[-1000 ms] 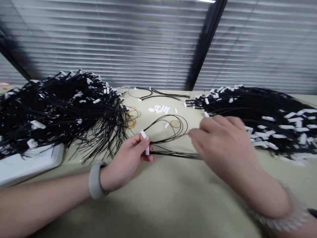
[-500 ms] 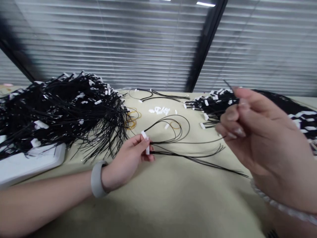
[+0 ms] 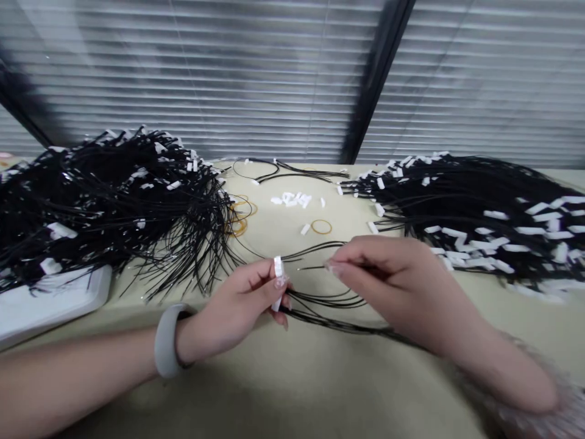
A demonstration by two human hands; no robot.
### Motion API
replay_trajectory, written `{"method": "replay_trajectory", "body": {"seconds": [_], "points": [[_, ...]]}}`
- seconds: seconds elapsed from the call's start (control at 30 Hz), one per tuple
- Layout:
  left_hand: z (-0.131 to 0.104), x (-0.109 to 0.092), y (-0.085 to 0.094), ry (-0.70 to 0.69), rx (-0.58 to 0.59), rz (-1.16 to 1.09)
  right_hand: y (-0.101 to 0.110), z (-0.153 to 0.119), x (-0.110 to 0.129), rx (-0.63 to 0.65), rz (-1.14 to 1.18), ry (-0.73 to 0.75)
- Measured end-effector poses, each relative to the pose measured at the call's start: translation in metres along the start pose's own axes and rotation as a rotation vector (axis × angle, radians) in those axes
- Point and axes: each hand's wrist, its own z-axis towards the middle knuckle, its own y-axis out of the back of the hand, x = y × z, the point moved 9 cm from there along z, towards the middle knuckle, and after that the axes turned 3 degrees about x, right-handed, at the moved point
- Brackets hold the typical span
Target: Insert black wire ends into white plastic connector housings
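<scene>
Left hand in my head-camera view pinching a white connector over the desk, black wires trailing from it, right hand pinching one wire, tip near the connector

The left hand partly hides the white connector.

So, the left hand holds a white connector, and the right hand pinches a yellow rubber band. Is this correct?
Not quite: in the head view, the thing pinched by the right hand is a black wire. The left hand does hold a white connector.
</scene>
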Motion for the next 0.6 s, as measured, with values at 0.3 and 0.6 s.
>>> {"method": "replay_trajectory", "body": {"seconds": [0.3, 0.6], "points": [[-0.003, -0.009, -0.012, -0.018, 0.088, 0.034, -0.016, 0.005, -0.006, 0.003, -0.148, 0.005], [-0.004, -0.006, -0.014, -0.024, 0.128, 0.057, -0.020, 0.003, 0.002, -0.039, -0.171, 0.121]]}}
